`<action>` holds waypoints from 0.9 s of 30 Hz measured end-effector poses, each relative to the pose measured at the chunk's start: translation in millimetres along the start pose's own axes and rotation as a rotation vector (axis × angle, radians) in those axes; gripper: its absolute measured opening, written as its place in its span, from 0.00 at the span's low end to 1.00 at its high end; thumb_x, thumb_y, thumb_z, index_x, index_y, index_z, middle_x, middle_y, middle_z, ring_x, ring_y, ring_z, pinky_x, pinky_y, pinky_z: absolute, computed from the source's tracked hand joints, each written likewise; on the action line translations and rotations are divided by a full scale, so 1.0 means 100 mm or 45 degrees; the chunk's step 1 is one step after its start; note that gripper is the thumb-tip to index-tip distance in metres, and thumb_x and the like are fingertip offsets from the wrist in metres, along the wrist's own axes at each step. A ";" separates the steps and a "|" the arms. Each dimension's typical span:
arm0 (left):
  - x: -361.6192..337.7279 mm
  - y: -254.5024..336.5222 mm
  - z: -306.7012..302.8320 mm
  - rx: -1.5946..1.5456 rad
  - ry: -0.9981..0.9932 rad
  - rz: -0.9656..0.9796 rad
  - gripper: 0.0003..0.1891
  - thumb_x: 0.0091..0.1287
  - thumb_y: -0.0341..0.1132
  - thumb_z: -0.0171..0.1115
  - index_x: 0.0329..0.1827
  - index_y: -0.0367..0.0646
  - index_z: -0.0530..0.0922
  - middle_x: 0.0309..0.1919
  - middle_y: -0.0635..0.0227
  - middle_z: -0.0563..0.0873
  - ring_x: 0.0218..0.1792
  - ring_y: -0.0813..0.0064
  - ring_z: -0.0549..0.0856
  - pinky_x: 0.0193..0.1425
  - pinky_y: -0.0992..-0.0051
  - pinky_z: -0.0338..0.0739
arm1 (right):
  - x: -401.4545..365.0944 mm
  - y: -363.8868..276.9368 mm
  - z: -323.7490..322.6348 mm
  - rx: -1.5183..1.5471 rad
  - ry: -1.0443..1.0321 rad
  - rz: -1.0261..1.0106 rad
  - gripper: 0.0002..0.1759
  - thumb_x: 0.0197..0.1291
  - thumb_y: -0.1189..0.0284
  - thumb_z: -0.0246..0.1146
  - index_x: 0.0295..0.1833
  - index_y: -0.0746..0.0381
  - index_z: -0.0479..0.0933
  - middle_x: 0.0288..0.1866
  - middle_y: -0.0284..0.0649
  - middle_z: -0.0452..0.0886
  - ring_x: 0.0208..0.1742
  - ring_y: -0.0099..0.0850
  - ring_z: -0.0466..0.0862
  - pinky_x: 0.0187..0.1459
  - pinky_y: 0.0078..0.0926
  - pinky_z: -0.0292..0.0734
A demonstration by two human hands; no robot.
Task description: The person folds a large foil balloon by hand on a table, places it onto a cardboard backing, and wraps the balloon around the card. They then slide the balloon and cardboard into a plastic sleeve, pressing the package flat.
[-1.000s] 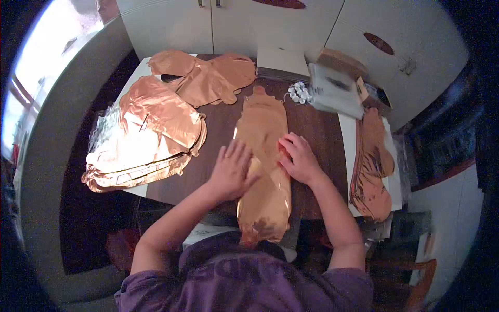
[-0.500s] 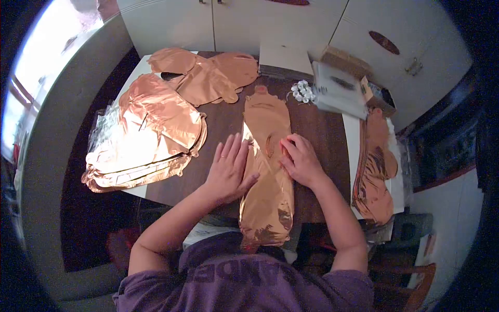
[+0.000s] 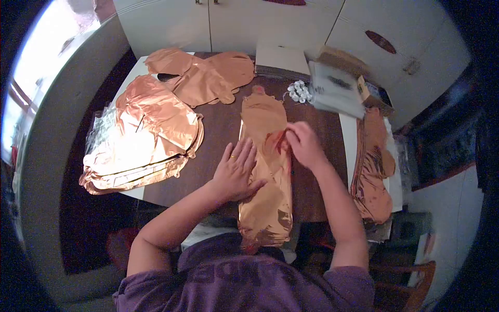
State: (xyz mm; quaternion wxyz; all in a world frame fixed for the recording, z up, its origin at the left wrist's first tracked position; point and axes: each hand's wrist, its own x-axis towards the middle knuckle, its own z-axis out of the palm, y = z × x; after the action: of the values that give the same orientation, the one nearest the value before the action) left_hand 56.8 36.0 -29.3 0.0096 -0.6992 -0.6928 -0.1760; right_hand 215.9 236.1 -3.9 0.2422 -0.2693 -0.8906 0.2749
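While resting the left hand (image 3: 237, 170) palm down along the left side of a long copper-coloured foil strip (image 3: 265, 208) at the frame's centre, fingers straight and held nearly together, pinches the strip's creased right edge with bent fingertips of the right hand (image 3: 305, 145), slightly blurred. Has the strip laid lengthwise on a dark brown table (image 3: 319, 192), overhanging at lower centre. Keeps a shiny foil pile (image 3: 148, 112) at left, white pieces (image 3: 299, 92) near the strip's top, and more foil (image 3: 375, 171) at right.
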 end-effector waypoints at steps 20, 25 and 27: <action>0.05 -0.08 -0.01 0.019 -0.020 0.003 0.48 0.68 0.68 0.45 0.75 0.30 0.60 0.75 0.39 0.59 0.78 0.44 0.55 0.79 0.47 0.44 | 0.85 -0.44 0.38 -0.517 -0.013 0.448 0.48 0.54 0.42 0.66 0.71 0.63 0.64 0.66 0.58 0.71 0.66 0.54 0.74 0.66 0.48 0.71; 0.08 -0.08 -0.02 0.016 0.009 0.047 0.48 0.68 0.67 0.47 0.75 0.30 0.58 0.75 0.39 0.58 0.78 0.44 0.55 0.79 0.46 0.45 | 0.99 -0.72 0.56 -0.628 -0.111 0.658 0.56 0.48 0.38 0.67 0.74 0.61 0.59 0.75 0.56 0.61 0.73 0.54 0.66 0.69 0.58 0.64; 0.10 -0.06 -0.07 -0.059 0.058 0.075 0.48 0.67 0.65 0.52 0.76 0.31 0.56 0.75 0.38 0.58 0.78 0.42 0.55 0.78 0.44 0.46 | 0.99 -0.67 0.62 -0.654 -0.115 0.651 0.56 0.48 0.38 0.67 0.75 0.61 0.58 0.75 0.56 0.60 0.74 0.54 0.64 0.69 0.60 0.63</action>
State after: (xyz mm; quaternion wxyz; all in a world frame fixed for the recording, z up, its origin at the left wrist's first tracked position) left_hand 48.6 44.0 -21.5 0.0145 -0.7150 -0.6674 -0.2075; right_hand 83.6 227.5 20.2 0.0505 -0.5229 -0.8444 0.1055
